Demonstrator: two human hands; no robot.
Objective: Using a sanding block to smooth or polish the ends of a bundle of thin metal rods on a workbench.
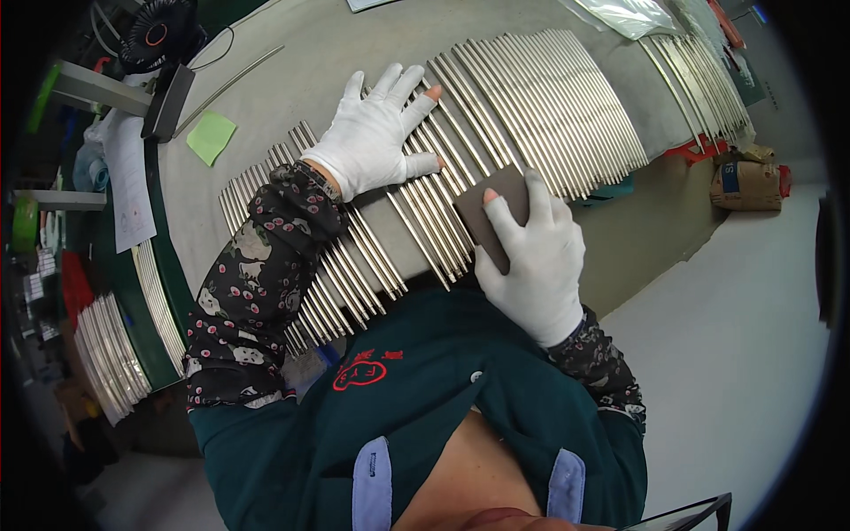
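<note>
White fingerless-tipped gloves cover both my hands. My left hand [367, 142] lies flat across a row of slim shiny metal rods [429, 234], its fingers spread and nothing held. In my right hand [542, 261] is a flat, dark grey-brown block [473, 218] that looks like a sanding sponge. It rests on or just over the near ends of the rods; exact contact is hidden. To its right, a wide, tightly packed group of metal rods [549, 106] lies side by side. More rods [239, 199] stretch leftward beneath my left forearm, with uneven ends and some gaps.
A green paper note [212, 137] and a single thin rod [232, 88] lie on the grey tabletop [305, 57]. At the far left stands a black fan [159, 35]. Further rods [699, 88] and a clear plastic bag [624, 16] are at the far right, near a brown package [748, 186].
</note>
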